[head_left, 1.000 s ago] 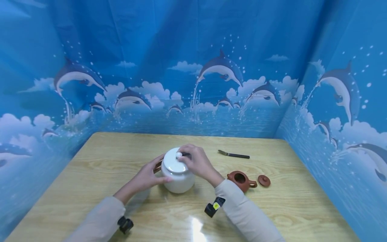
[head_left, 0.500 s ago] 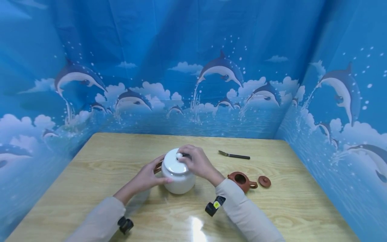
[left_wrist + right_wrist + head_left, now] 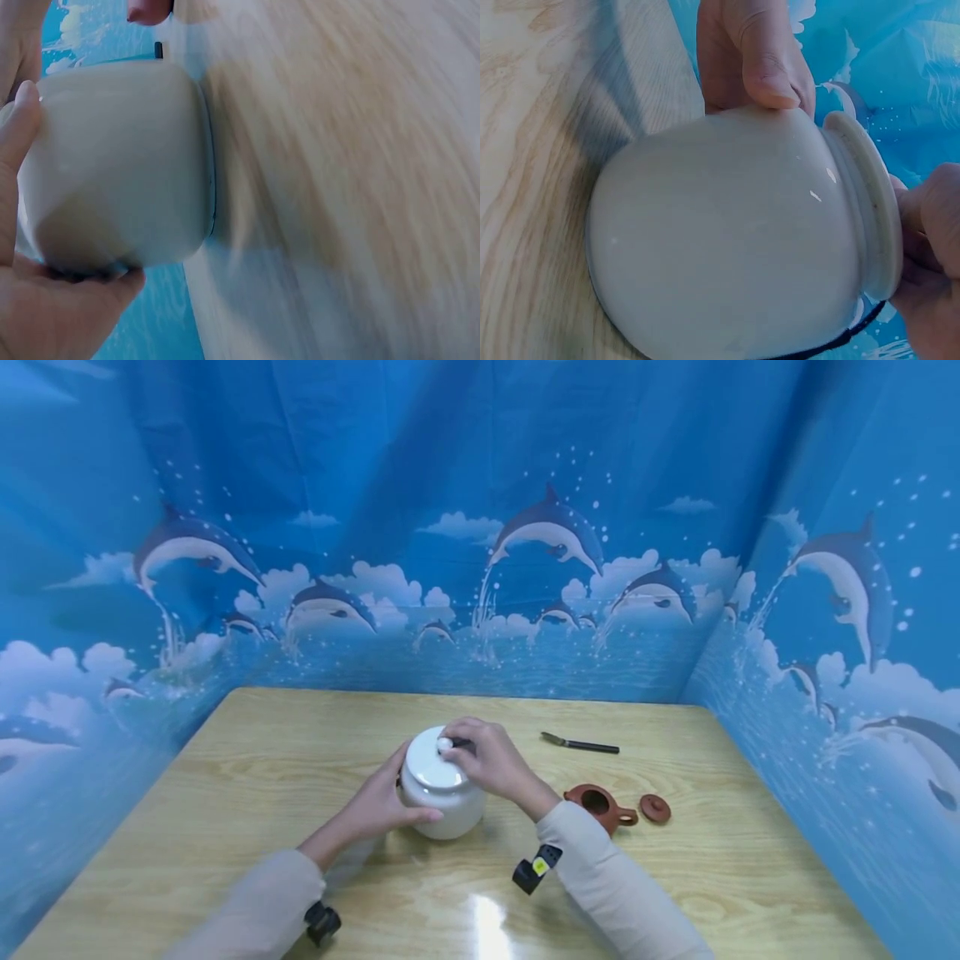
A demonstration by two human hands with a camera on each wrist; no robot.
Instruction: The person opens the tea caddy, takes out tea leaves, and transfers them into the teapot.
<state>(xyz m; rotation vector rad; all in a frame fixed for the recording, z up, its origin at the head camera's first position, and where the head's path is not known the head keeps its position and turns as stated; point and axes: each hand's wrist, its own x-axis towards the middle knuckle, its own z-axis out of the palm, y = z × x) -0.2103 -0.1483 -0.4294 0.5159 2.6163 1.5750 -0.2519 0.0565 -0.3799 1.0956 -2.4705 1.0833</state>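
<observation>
A white ceramic jar stands upright on the table, topped by a white lid with a round knob. My left hand grips the jar's left side, its thumb across the front and its other fingers partly hidden behind. Pinched between the right hand's thumb and fingers is the lid's knob; the right hand reaches over from the right. The right wrist view shows the lid sitting on the jar's neck. A thin dark strip runs beside the neck there.
Right of the jar, a reddish-brown clay teapot stands uncovered, partly behind the right sleeve. Its small round lid lies beside it. Farther back lies a small utensil with a dark handle and metal head. A blue dolphin-print curtain encloses the wooden table.
My left hand has slid in closer against the jar, its thumb reaching farther round the front. The right hand stays on the lid's knob, and the jar has barely moved.
</observation>
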